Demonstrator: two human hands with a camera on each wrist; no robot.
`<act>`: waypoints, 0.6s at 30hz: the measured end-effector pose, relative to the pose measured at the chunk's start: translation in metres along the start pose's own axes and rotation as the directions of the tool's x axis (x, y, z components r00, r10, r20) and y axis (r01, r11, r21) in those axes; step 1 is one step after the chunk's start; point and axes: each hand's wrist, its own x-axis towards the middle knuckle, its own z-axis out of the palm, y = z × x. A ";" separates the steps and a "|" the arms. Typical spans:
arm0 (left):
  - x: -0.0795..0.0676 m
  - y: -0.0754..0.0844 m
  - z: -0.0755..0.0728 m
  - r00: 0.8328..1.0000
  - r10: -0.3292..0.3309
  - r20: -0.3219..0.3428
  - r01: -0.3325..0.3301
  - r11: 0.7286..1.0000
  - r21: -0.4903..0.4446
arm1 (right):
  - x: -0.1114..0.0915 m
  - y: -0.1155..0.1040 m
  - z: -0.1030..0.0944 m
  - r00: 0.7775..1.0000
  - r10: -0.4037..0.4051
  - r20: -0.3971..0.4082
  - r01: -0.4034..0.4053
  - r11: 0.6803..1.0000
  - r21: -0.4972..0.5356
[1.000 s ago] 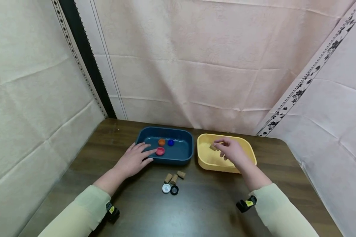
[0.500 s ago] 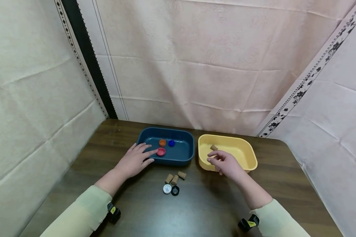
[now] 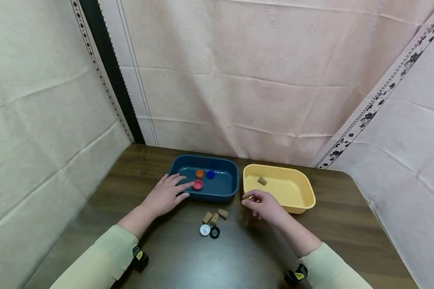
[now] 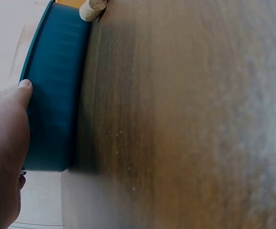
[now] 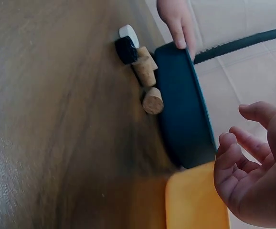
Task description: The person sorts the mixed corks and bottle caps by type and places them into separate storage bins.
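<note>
My left hand [image 3: 165, 197] rests with spread fingers at the left front rim of the blue bin [image 3: 217, 198]; the left wrist view shows its thumb [image 4: 25, 86] on the rim. Inside that bin lie a pink cap [image 3: 197, 184], an orange cap [image 3: 199, 174] and a blue cap [image 3: 210, 174]. My right hand [image 3: 263, 205] hovers at the front left corner of the yellow bin [image 3: 298, 209], fingers loosely bent and holding nothing. One cork [image 3: 262, 181] lies in the yellow bin. Three corks [image 3: 214, 219] lie on the table before the blue bin.
A white cap [image 3: 204, 230] and a black cap [image 3: 215, 232] lie side by side just in front of the loose corks. The two bins stand close together near the back edge of the brown table [image 3: 188, 261]. Pale cloth [image 3: 238, 80] hangs behind it.
My right hand has let go of a cork in the yellow bin and drawn back toward the left and front. The left hand has stayed at the blue bin.
</note>
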 end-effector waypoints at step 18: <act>0.000 0.000 -0.001 1.000 -0.007 0.016 0.007 1.000 0.009 | 0.011 -0.001 0.044 0.994 -0.078 0.077 0.090 0.984 -0.152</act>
